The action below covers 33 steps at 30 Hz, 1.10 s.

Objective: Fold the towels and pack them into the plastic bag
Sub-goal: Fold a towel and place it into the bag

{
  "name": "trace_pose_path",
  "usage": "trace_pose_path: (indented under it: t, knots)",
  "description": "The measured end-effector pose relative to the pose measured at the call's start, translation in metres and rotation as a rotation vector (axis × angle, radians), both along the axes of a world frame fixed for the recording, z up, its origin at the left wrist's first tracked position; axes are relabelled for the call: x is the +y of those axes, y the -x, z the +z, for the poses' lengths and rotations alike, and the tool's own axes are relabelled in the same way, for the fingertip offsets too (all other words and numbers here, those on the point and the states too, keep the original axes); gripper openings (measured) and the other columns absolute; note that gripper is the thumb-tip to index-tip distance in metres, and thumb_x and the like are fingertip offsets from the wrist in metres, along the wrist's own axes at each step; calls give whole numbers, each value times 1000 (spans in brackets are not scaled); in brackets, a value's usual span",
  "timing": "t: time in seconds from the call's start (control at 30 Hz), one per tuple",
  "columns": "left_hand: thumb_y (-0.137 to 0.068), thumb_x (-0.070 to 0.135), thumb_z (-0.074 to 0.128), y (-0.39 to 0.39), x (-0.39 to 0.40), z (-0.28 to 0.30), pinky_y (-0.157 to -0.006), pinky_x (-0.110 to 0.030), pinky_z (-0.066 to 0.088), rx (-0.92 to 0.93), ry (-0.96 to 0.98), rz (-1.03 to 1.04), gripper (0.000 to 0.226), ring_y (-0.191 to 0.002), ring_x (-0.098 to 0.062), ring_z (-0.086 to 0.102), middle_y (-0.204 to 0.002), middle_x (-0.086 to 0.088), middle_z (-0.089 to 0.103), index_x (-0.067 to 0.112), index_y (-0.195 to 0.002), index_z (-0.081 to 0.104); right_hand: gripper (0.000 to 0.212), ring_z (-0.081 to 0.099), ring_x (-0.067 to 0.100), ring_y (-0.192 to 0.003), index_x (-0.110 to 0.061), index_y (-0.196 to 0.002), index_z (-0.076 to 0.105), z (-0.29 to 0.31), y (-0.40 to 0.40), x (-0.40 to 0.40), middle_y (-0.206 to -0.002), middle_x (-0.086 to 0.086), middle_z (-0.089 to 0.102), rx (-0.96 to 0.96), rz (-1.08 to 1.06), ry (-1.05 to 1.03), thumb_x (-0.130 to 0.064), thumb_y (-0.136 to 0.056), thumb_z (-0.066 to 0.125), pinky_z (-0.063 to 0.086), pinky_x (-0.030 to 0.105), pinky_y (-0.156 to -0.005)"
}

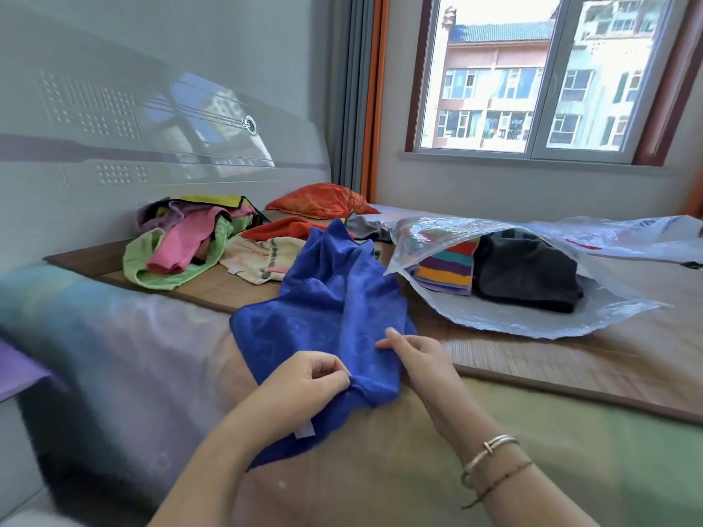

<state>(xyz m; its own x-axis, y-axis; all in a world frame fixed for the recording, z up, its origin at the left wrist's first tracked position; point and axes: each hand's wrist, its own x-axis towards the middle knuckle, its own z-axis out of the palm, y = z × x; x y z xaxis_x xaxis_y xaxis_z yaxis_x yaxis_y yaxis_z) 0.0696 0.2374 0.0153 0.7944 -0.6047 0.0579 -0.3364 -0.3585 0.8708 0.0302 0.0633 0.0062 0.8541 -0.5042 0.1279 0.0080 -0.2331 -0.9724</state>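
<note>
A blue towel (323,310) lies crumpled on the bed in front of me, its far end raised in folds. My left hand (304,378) pinches its near edge. My right hand (414,355) pinches a fold of the same towel just to the right. A clear plastic bag (532,321) lies open at the right, holding a folded striped towel (449,268) and a folded dark grey towel (528,271). A heap of unfolded towels (182,245) in green, pink, purple and yellow sits at the back left, with a cream patterned towel (262,260) beside it.
An orange towel (285,228) and an orange pillow (323,201) lie behind the blue towel. A second plastic bag (627,237) lies at the far right. A bamboo mat (570,359) covers the bed. The headboard (152,146) stands at the left, a window behind.
</note>
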Motion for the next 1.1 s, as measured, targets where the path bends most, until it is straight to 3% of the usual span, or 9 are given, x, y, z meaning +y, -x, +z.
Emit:
trace_pose_path:
  t: [0.13, 0.23, 0.37, 0.5, 0.63, 0.8, 0.87, 0.97, 1.1]
  knots:
    - [-95, 37, 56, -1, 1, 1, -73, -22, 49, -38, 109, 47, 34, -65, -6, 63, -64, 6, 67, 14, -74, 70, 27, 38, 15, -66, -12, -63, 52, 3, 7, -8, -62, 2, 41, -132, -77, -131, -7, -87, 63, 30, 28, -58]
    - [-93, 33, 58, -8, -3, 1, -70, -10, 45, -243, 229, 327, 12, -80, -1, 64, -88, 8, 70, 26, -86, 65, 38, 31, 12, -53, -18, -58, 35, 8, 17, -30, -53, -2, 33, -144, -140, -309, 1, -82, 57, 25, 29, -52]
    - [-92, 27, 60, -22, -14, -5, -90, -16, 34, -378, 244, 414, 31, -115, -5, 48, -124, 14, 52, 24, -123, 54, 17, 34, 16, -56, -14, -65, 40, 18, 38, -49, -58, 1, 38, -32, -156, -383, -5, -59, 52, 30, 27, -49]
    - [-91, 31, 62, -29, -33, -7, -104, -28, 34, -426, 208, 396, 46, -128, -17, 44, -135, 5, 52, 19, -134, 49, 11, 35, 21, -61, -17, -62, 45, 30, 62, -66, -62, 5, 40, 128, -114, -451, -15, -66, 55, 31, 28, -54]
    - [-82, 50, 67, -37, -48, -15, -105, -36, 38, -332, -45, 376, 68, -128, -25, 46, -136, -1, 52, 20, -138, 45, 11, 50, 21, -70, -11, -76, 60, 32, 78, -96, -68, 0, 57, 162, -441, 261, -17, -85, 61, 36, 30, -59]
    - [-80, 34, 73, -30, -62, -22, -79, -26, 40, -266, -154, 352, 20, -105, -19, 50, -85, 12, 61, 29, -91, 57, 13, 53, 29, -81, -20, -100, 52, 13, 88, -109, -83, 0, 59, 366, -596, 868, -19, -87, 55, 38, 34, -67]
    - [-81, 27, 73, -29, -65, -20, -75, -27, 45, -194, -50, 351, 18, -95, -16, 56, -89, 8, 62, 23, -90, 58, 22, 53, 32, -94, -17, -105, 56, 5, 77, -105, -98, 8, 59, 324, -599, 1063, -13, -83, 57, 40, 37, -73]
    - [-78, 29, 77, -29, -65, -19, -77, -27, 41, -222, -50, 423, 43, -91, -17, 52, -109, 3, 46, 16, -106, 47, 26, 51, 34, -93, -13, -98, 63, -1, 52, -90, -96, 9, 57, 76, -505, 1182, -4, -74, 63, 43, 40, -76]
    - [-78, 21, 76, -31, -66, -23, -58, -22, 37, -94, -83, 355, 33, -72, -11, 50, -81, 5, 52, 16, -92, 47, 35, 51, 22, -109, -16, -106, 65, -5, 18, -65, -111, -1, 60, -144, -215, 1063, 3, -79, 54, 41, 33, -94]
